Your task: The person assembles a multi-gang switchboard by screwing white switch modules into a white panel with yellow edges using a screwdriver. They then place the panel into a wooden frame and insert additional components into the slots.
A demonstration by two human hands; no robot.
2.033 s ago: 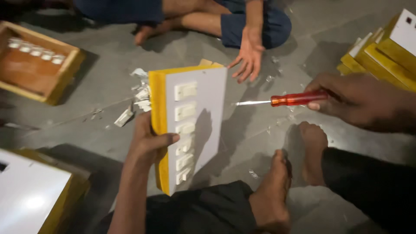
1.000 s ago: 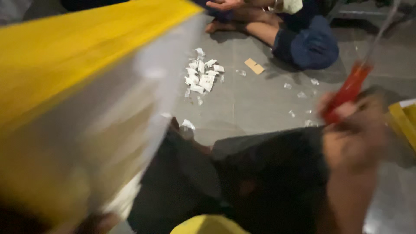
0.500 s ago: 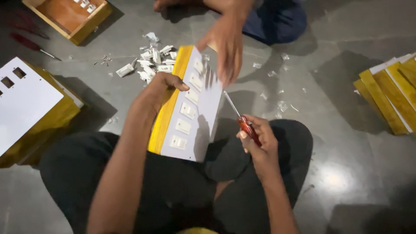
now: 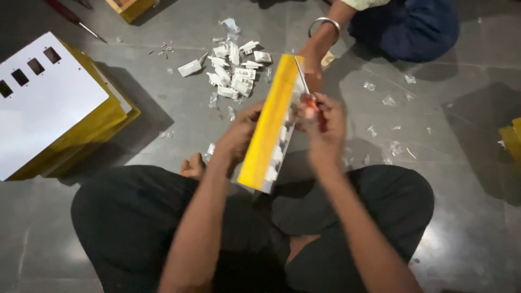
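Note:
I sit cross-legged on a grey floor. My left hand [image 4: 241,133] grips the yellow edge of a yellow-framed box with a white front panel [image 4: 269,127], which stands tilted on edge above my lap. Small white switches show along its right face. My right hand [image 4: 324,127] holds a red-handled screwdriver [image 4: 308,97], whose shaft points up along the top of the panel. Another person's hand with a metal bangle [image 4: 313,54] touches the far end of the box.
A pile of small white switch parts [image 4: 233,68] lies on the floor beyond the box. A stack of yellow boxes under a white slotted panel [image 4: 46,103] stands at left. Another yellow box [image 4: 510,141] is at the right edge. Clear plastic scraps [image 4: 388,100] are scattered at right.
The box has turned more on edge, showing its yellow side. My right hand rose with the screwdriver to the panel's top. The other person's hand drew back to the far end.

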